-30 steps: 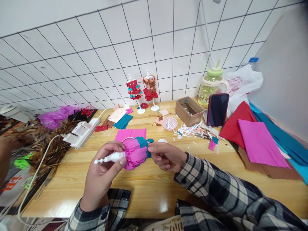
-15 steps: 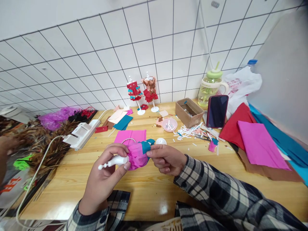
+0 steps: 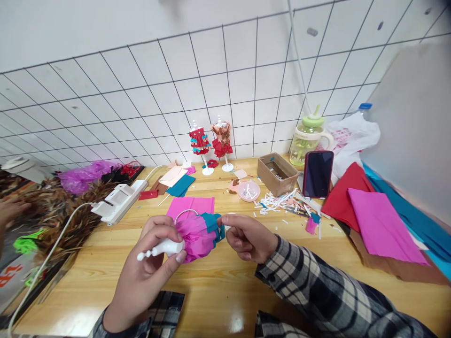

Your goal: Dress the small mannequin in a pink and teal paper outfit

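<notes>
Tabletop (image 3: 229,286); pink dress (image 3: 195,236) in left hand (image 3: 146,270)

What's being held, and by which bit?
The left hand holds the white mannequin by its body, beside the pink skirt. The right hand is at the teal trim; grip unclear.

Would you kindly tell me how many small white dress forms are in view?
3: a pink-and-teal one in the left hand, a red-and-blue one standing at the back, and a brown-and-red one standing just right of it. No others show.
</notes>
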`<state>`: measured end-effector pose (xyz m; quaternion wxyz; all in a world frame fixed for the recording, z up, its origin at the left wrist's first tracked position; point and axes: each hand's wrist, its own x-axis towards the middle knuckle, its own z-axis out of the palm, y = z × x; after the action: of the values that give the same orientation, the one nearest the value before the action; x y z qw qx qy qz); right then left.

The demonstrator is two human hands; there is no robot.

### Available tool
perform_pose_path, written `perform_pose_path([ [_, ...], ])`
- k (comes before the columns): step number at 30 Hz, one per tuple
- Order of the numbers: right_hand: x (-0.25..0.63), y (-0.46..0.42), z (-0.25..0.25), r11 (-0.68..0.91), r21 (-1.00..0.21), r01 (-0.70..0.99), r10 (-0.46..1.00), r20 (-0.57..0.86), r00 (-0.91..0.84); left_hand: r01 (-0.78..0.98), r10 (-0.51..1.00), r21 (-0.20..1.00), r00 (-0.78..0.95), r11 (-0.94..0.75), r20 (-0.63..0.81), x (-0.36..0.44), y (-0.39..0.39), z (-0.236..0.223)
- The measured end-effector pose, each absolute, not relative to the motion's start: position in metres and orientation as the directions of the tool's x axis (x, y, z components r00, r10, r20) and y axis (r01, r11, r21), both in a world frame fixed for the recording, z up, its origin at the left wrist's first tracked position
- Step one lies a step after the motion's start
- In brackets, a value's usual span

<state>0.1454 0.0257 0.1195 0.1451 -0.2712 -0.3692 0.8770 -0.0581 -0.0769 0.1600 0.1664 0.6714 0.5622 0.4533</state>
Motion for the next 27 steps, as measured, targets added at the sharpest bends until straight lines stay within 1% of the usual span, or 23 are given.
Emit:
perform_pose_path([
  [3, 0.143, 0.024, 0.119, -0.661, -0.749, -0.052, 0.467, -0.356, -0.81, 0.637, 0.914, 0.691, 0.055, -0.342, 0.402, -0.059, -0.077, 0.162],
  [5, 0.142, 0.024, 0.118, -0.612, -0.789, -0.044, 0.492, -0.337, -0.803, 0.663, 0.91, 0.647, 0.134, -0.376, 0.391, -0.06, -0.078, 0.163],
  [7, 0.144, 0.027, 0.116, -0.514, -0.857, -0.031, 0.579, -0.32, -0.75, 0.699, 0.9, 0.586, 0.202, -0.409, 0.387, -0.062, -0.08, 0.162],
  [8, 0.146, 0.031, 0.115, -0.427, -0.904, -0.012, 0.649, -0.297, -0.701, 0.72, 0.893, 0.549, 0.231, -0.425, 0.387, -0.063, -0.082, 0.162],
  [9, 0.149, 0.036, 0.114, -0.299, -0.954, 0.021, 0.727, -0.242, -0.643, 0.74, 0.885, 0.511, 0.257, -0.438, 0.387, -0.064, -0.084, 0.161],
  [10, 0.153, 0.041, 0.112, -0.134, -0.988, 0.076, 0.791, -0.152, -0.593, 0.756, 0.879, 0.474, 0.282, -0.451, 0.385, -0.066, -0.085, 0.16],
  [11, 0.157, 0.047, 0.109, 0.07, -0.987, 0.147, 0.823, -0.026, -0.567, 0.768, 0.874, 0.442, 0.309, -0.462, 0.376, -0.067, -0.088, 0.159],
  [12, 0.161, 0.052, 0.105, 0.289, -0.931, 0.224, 0.808, 0.111, -0.579, 0.777, 0.871, 0.418, 0.336, -0.472, 0.359, -0.069, -0.09, 0.158],
  [13, 0.165, 0.056, 0.1, 0.476, -0.829, 0.293, 0.75, 0.21, -0.627, 0.781, 0.87, 0.402, 0.361, -0.479, 0.334, -0.07, -0.092, 0.157],
  [14, 0.168, 0.058, 0.094, 0.609, -0.714, 0.344, 0.682, 0.25, -0.687, 0.783, 0.872, 0.394, 0.384, -0.482, 0.304, -0.071, -0.094, 0.157],
  [15, 0.169, 0.059, 0.089, 0.694, -0.611, 0.381, 0.623, 0.244, -0.743, 0.784, 0.875, 0.391, 0.4, -0.481, 0.274, -0.072, -0.096, 0.157],
  [16, 0.169, 0.06, 0.083, 0.742, -0.534, 0.406, 0.581, 0.208, -0.787, 0.786, 0.879, 0.393, 0.408, -0.476, 0.248, -0.073, -0.098, 0.156],
  [17, 0.168, 0.059, 0.078, 0.763, -0.484, 0.428, 0.558, 0.16, -0.814, 0.79, 0.884, 0.397, 0.409, -0.467, 0.226, -0.074, -0.099, 0.156],
  [19, 0.163, 0.058, 0.071, 0.778, -0.425, 0.462, 0.537, 0.069, -0.841, 0.793, 0.892, 0.41, 0.404, -0.451, 0.201, -0.077, -0.101, 0.154],
  [21, 0.159, 0.06, 0.069, 0.785, -0.381, 0.489, 0.535, 0.018, -0.845, 0.789, 0.899, 0.432, 0.384, -0.437, 0.21, -0.08, -0.103, 0.151],
  [23, 0.158, 0.064, 0.071, 0.783, -0.354, 0.512, 0.555, 0.024, -0.832, 0.787, 0.916, 0.471, 0.319, -0.399, 0.242, -0.084, -0.105, 0.147],
  [27, 0.162, 0.07, 0.081, 0.761, -0.324, 0.562, 0.618, 0.102, -0.779, 0.727, 0.951, 0.647, 0.024, -0.228, 0.307, -0.092, -0.109, 0.137],
])
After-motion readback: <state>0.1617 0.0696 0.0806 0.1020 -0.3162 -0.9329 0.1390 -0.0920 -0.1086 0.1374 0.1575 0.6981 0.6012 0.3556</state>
